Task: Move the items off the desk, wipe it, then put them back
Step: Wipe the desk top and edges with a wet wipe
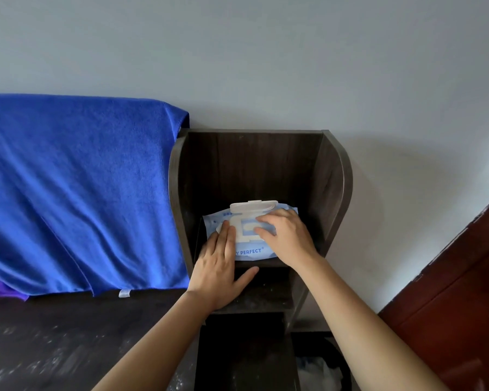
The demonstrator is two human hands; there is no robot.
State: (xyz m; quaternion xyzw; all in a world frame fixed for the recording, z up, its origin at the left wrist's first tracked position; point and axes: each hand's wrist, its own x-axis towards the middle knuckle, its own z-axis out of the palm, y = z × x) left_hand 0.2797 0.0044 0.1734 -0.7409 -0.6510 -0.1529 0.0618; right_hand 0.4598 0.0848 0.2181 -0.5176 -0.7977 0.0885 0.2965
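A light blue pack of wet wipes (pixel 251 251) lies on the upper shelf of a dark wooden shelf unit (pixel 333 176), its white flip lid (pixel 251 206) standing open. My left hand (pixel 219 266) lies flat on the pack's left part, fingers straight, thumb out over the shelf edge. My right hand (pixel 287 235) rests on the pack's right part, its fingertips at the white opening in the middle. What the fingertips do there is hidden. The dark desk top (pixel 68 334) stretches at the lower left, dusty and streaked.
A large blue towel (pixel 79 187) drapes over something at the back left of the desk, with a purple cloth (pixel 0 286) showing under it. A lower shelf (pixel 263 294) sits beneath the pack. A bin with white waste (pixel 319 368) stands below, and a red-brown door (pixel 463 292) at right.
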